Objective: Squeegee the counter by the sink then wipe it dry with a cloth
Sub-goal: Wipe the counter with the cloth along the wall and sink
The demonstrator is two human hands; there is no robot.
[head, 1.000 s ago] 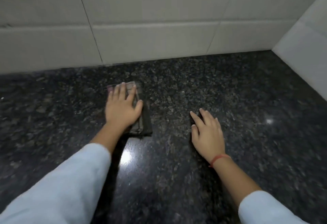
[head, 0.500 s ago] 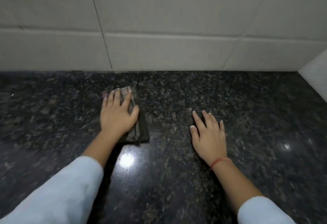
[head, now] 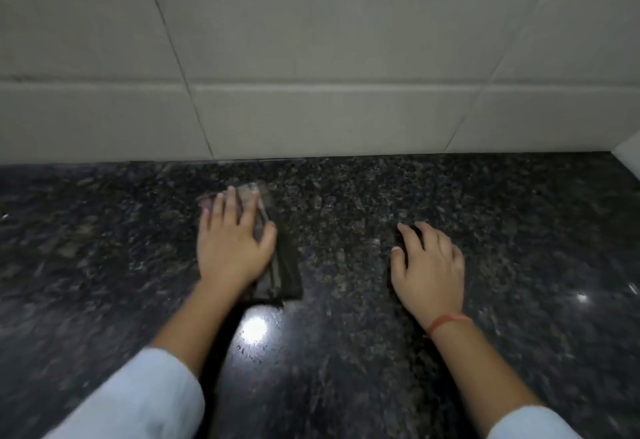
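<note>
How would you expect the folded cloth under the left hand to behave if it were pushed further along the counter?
The cloth lies flat in folded layers, so it is probably soft and may bunch. The left hand presses it flat, which should keep it together. The counter looks glossy, so it likely slides easily.

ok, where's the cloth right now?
Head view: the folded cloth lies flat on the dark granite counter, left of centre, pressed under the left hand, short of the tiled wall; the right hand rests apart.
</note>
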